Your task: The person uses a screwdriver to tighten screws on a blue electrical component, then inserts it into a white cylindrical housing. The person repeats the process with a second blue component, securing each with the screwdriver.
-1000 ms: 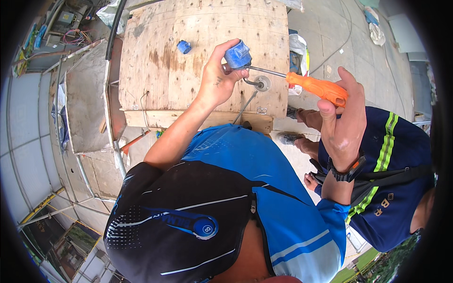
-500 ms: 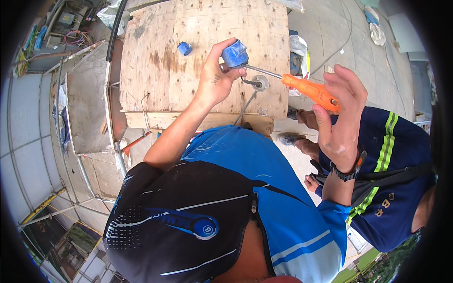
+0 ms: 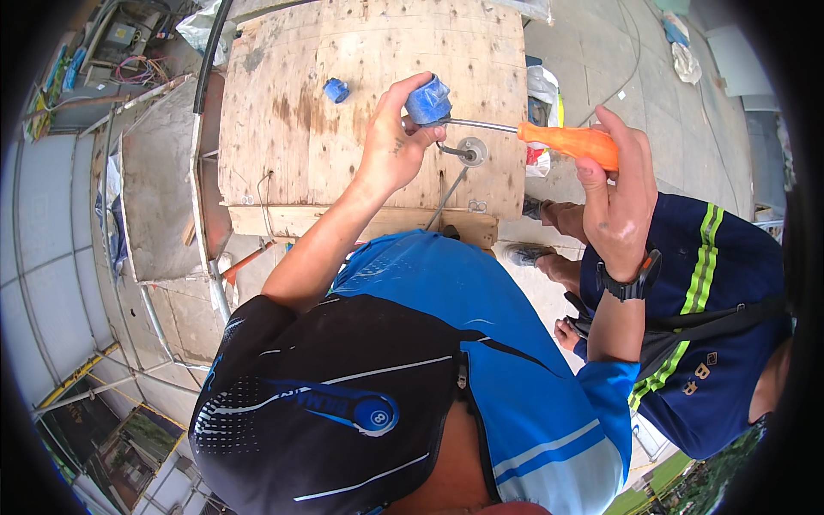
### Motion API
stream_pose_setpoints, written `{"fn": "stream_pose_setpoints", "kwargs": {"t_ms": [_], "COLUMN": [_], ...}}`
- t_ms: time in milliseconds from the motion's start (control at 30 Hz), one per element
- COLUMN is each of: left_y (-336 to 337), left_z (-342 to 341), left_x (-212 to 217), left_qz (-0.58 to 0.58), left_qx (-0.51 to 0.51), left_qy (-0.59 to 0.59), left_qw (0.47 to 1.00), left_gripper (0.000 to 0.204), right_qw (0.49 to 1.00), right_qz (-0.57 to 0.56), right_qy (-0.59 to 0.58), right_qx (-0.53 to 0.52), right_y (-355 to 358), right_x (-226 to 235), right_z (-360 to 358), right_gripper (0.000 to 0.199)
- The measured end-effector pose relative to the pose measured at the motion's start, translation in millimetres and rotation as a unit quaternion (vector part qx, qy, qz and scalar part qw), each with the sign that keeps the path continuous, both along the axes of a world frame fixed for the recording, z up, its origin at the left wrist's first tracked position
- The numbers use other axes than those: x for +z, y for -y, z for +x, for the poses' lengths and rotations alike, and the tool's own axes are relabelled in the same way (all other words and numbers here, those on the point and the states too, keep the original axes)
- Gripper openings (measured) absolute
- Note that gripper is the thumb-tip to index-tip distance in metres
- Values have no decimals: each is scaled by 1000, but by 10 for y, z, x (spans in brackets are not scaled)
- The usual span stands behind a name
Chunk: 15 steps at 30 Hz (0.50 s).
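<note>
My left hand (image 3: pixel 390 148) is closed round a blue industrial connector (image 3: pixel 427 101), held above a wooden board. A dark cable (image 3: pixel 451 153) runs from beneath the connector toward a round grey fitting (image 3: pixel 477 144) on the board. In my right hand (image 3: pixel 624 196) is an orange-handled screwdriver (image 3: pixel 566 144), gripped at the handle's end between thumb and fingers. Its metal shaft points left, and the tip meets the connector's lower side beside my left fingertips; the exact contact spot is hidden. A smaller blue piece (image 3: pixel 336 90) lies farther left on the board.
The wooden board (image 3: pixel 275 77) has a raised near edge and thin cables along it. A co-worker in a dark top with yellow-green stripes (image 3: pixel 704 257) is close on my right. Bags (image 3: pixel 541 94) lie beyond the board's right edge; a metal-framed panel (image 3: pixel 159 180) stands left.
My right hand has turned on the screwdriver, its fingers now closer round the handle. The handle's end has risen, so the screwdriver lies more level. My left hand and connector have barely moved.
</note>
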<state>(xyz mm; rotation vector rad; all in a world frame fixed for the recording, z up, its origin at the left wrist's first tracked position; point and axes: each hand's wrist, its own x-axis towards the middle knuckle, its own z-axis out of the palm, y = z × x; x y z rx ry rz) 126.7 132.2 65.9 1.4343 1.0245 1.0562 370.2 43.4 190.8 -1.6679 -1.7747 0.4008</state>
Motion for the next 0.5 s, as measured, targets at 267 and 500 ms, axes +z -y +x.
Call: {"fn": "stream_pose_setpoints", "kwargs": {"t_ms": [267,500], "left_y": [-32,-43], "left_z": [-31,-18], "left_x": [50,-39], "left_qz": [-17,-15], "left_qx": [-4,10], "left_qy": [17,-4], "left_qw": [1000,1000], "left_gripper": [66,66], "right_qw": [999,997], "right_qz": [-20,-10], "right_qy": [40,74], "right_qx": [19,-3], "right_y": [0,-3], "right_x": [61,28], "right_z": [-35,-68], "right_gripper": [61,60]}}
